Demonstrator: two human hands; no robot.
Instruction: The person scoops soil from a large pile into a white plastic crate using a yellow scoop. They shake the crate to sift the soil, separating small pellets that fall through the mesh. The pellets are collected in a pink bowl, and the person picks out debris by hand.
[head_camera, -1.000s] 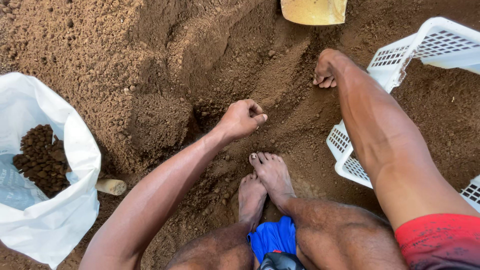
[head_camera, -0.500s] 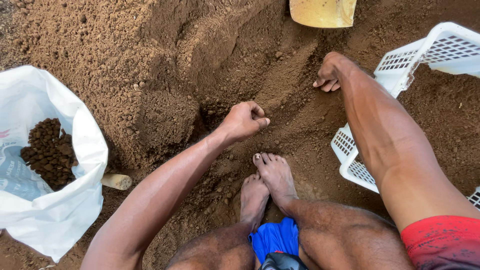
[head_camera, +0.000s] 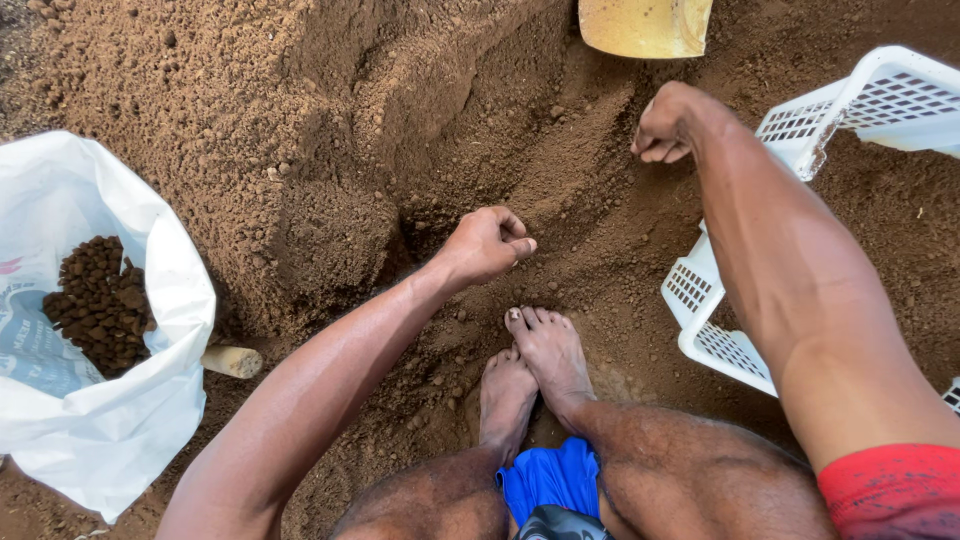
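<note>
Fingers of left hand (head_camera: 487, 245) curl shut over loose brown soil (head_camera: 330, 150); right hand (head_camera: 668, 125) fisted likewise near white plastic basket (head_camera: 850, 110), contents unseen.

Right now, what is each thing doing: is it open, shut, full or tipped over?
White plastic sack: open, holds dark brown pellets.
White slotted plastic basket: tipped on its side.
Left hand: closed in a fist above the soil.
Right hand: fingers curled, by the basket.
</note>
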